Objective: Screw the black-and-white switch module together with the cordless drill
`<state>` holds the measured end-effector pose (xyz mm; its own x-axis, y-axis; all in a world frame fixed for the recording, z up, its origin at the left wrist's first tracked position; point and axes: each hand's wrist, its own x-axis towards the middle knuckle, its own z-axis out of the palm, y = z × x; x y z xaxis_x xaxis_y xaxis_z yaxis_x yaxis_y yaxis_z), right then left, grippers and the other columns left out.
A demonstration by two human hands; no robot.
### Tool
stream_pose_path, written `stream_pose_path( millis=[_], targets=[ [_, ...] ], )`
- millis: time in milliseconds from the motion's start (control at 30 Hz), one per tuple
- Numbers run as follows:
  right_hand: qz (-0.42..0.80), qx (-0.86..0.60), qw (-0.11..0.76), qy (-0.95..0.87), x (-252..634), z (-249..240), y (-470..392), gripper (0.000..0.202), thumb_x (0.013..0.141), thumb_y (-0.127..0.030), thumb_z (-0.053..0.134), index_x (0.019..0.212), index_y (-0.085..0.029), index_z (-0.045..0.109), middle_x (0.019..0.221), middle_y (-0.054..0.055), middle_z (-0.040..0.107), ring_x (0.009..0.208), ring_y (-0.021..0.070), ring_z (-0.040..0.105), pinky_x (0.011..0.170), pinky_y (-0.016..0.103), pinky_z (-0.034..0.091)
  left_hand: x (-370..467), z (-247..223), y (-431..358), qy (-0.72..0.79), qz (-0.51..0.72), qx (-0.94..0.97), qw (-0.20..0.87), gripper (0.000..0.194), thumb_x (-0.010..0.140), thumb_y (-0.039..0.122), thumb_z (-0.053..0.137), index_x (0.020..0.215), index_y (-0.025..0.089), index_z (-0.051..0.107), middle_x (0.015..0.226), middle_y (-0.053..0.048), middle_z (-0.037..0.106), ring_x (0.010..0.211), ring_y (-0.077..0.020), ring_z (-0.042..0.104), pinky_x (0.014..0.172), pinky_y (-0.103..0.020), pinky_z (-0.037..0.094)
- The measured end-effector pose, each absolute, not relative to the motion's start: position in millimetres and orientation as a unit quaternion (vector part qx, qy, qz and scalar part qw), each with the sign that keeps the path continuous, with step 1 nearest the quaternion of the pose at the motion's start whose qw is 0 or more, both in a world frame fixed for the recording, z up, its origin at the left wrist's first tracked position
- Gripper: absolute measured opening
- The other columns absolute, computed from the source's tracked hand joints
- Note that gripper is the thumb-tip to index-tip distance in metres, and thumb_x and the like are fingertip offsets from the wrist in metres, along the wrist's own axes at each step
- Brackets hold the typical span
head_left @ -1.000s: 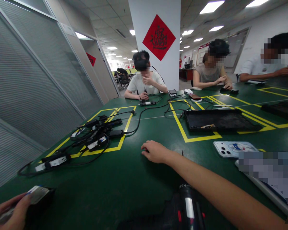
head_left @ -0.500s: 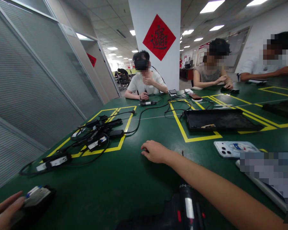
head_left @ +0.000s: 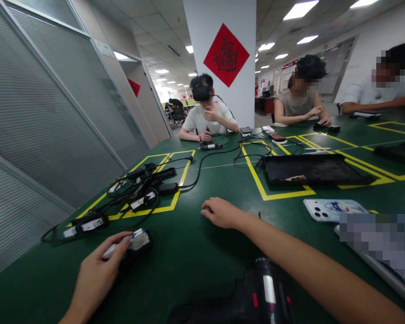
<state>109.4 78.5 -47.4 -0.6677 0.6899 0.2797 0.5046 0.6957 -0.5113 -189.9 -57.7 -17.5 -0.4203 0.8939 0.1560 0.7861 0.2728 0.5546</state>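
Note:
Between the thumb and fingers of my left hand (head_left: 99, 270) is a small black and white device (head_left: 140, 243) with blue bits on top, low over the green table at the left. My right hand (head_left: 221, 212) rests near the table's middle with its fingers curled in; whatever they hold, if anything, is hidden. Below my right forearm lies a black power drill (head_left: 256, 294) with red buttons and a numbered collar. Beyond my left hand sits a tangle of black cables and adapters (head_left: 143, 189) across yellow tape outlines.
A black tray (head_left: 317, 168) lies beyond my right forearm. At the right are a phone (head_left: 334, 210) and a pixelated item over a silver-edged device. A person (head_left: 207, 114) sits opposite, two more at the right. A cable (head_left: 200, 168) crosses the table.
My left hand has moved right and forward from the lower left edge, bringing the small device with it. My right hand has stayed nearly in place. The view has shifted slightly.

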Motion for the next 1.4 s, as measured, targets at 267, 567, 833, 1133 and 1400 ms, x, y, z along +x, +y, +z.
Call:
stream_pose_path(
  millis=[267, 567, 833, 1133, 1400],
  targets=[
    [0.377, -0.370, 0.312, -0.790, 111.3, -32.0, 82.8, 0.044, 0.093, -0.047, 0.032, 0.103, -0.013, 0.058, 0.095, 0.008, 0.063, 0.085, 0.0161, 0.057, 0.075, 0.027, 0.042, -90.4, -34.3, -0.1, 0.620, 0.351, 0.689, 0.133, 0.030, 0.084, 0.043, 0.051, 0.099, 0.020, 0.063, 0.094, -0.003, 0.068, 0.085, -0.0203, 0.063, 0.073, -0.029, 0.050],
    [0.461, -0.363, 0.257, -0.768, 150.7, -23.9, 111.5, 0.038, 0.088, -0.040, 0.047, 0.102, -0.009, 0.063, 0.097, 0.009, 0.066, 0.080, 0.0149, 0.058, 0.068, 0.024, 0.044, -12.5, -46.8, 69.1, 0.453, 0.370, 0.797, 0.150, 0.026, 0.088, 0.031, 0.053, 0.107, 0.014, 0.058, 0.102, -0.006, 0.064, 0.090, -0.0195, 0.062, 0.081, -0.041, 0.050],
    [0.510, -0.311, 0.246, -0.763, 173.8, -24.8, 121.8, 0.045, 0.084, -0.043, 0.054, 0.115, -0.011, 0.060, 0.110, 0.009, 0.065, 0.097, 0.0183, 0.059, 0.084, 0.028, 0.044, -8.1, -44.6, 78.3, 0.394, 0.352, 0.834, 0.157, 0.029, 0.087, 0.032, 0.055, 0.110, 0.016, 0.056, 0.106, -0.007, 0.062, 0.095, -0.0211, 0.060, 0.084, -0.043, 0.049],
    [0.527, -0.310, 0.272, -0.743, 169.0, -29.4, 119.8, 0.042, 0.084, -0.041, 0.055, 0.112, -0.011, 0.062, 0.109, 0.009, 0.066, 0.098, 0.0185, 0.059, 0.086, 0.030, 0.043, -8.9, -43.6, 75.3, 0.381, 0.356, 0.839, 0.156, 0.031, 0.087, 0.032, 0.054, 0.114, 0.016, 0.054, 0.108, -0.008, 0.060, 0.098, -0.0220, 0.058, 0.086, -0.044, 0.047],
    [0.494, -0.309, 0.269, -0.767, 168.0, -28.1, 117.0, 0.039, 0.086, -0.038, 0.053, 0.113, -0.012, 0.062, 0.111, 0.009, 0.065, 0.100, 0.0203, 0.059, 0.088, 0.032, 0.043, -9.9, -42.1, 71.8, 0.367, 0.364, 0.840, 0.164, 0.030, 0.087, 0.031, 0.055, 0.113, 0.016, 0.054, 0.111, -0.008, 0.060, 0.100, -0.0225, 0.058, 0.087, -0.045, 0.047]
  ],
)
